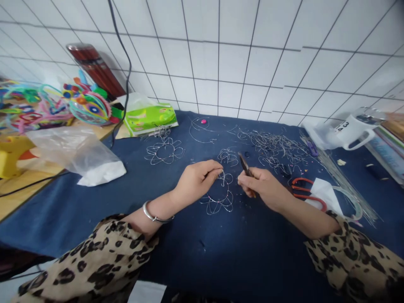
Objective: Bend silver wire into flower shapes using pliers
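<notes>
My left hand (199, 180), with a silver bangle at the wrist, pinches the upper left of a flower-shaped wire ring (219, 203). Thin wire petals loop around the ring, and its left side is partly hidden by the hand. To the right, my right hand (263, 185) is closed around a pair of pliers (243, 162), jaws pointing up and left, apart from the wire. Just above the ring lies a small bundle of curled wire pieces (228, 156). Another wire flower (164, 151) lies flat on the blue cloth further left.
Tangled wire scraps (277, 145) lie at the back right, beside straight wires (347, 181). Red-handled scissors (304, 189) and a tape roll (355, 202) are near my right forearm. A white mug (356, 128), green tissue pack (151, 118) and plastic bag (72, 151) stand around the edges.
</notes>
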### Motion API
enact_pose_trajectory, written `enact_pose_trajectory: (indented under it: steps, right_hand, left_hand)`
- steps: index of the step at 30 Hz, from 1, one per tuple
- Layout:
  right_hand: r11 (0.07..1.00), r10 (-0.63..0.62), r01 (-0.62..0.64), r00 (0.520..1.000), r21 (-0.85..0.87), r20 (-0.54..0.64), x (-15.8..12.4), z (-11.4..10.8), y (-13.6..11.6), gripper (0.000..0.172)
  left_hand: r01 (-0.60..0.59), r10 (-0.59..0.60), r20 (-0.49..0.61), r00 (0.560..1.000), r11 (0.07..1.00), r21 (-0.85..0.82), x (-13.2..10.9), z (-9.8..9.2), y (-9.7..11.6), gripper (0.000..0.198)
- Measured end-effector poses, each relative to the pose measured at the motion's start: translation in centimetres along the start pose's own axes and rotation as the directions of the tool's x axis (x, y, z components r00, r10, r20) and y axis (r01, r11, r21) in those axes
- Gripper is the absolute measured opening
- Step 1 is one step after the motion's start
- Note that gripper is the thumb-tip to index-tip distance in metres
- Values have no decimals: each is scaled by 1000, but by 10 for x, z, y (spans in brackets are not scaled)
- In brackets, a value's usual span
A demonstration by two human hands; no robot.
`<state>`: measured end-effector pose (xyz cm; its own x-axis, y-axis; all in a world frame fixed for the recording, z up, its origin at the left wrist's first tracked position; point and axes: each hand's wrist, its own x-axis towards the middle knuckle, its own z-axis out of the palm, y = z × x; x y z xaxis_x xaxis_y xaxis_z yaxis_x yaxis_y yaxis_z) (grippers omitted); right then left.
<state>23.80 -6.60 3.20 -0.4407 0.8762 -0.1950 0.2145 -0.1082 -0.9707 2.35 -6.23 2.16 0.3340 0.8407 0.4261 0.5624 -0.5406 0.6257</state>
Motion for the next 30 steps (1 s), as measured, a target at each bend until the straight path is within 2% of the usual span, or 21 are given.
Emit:
enact_pose_trajectory:
  steps: [2,6,12,16,20,23,26,30]
  right_hand:
    - [994,-62,58,997,-88,-45,2,1,-1,29]
    - [953,-141,135,990,-271,-3,5,6,-7,25]
    - [948,-139,126,990,-291,-22,7,10,-9,21]
    - [945,-117,105,993,-311,-20,8,13,-11,16]
    - [922,-153,119,986,-367,-64,11,15,-13,13]
    - [902,-187,137,979,-409,-85,14,14,-11,15]
    - [895,-204,143,974,-422,-102,17,8,-8,16]
    - [929,-162,116,981,-352,-104,23,-3,-1,16]
  left_hand:
    - [-65,61,46,997,994,93,-2,4,1,16]
    - [-142,127,95,987,975,170,-6,11,3,18]
    - [-148,133,78,988,958,247,-7,15,1,18]
    - [-165,140,109,984,947,275,-5,16,2,19]
    - [-111,90,87,992,950,290,-2,19,6,17]
    - [-42,29,63,998,978,206,3,16,10,13]
    - [35,-43,113,993,997,75,8,5,7,9]
    - [113,-106,166,980,993,-30,17,-13,-11,15]
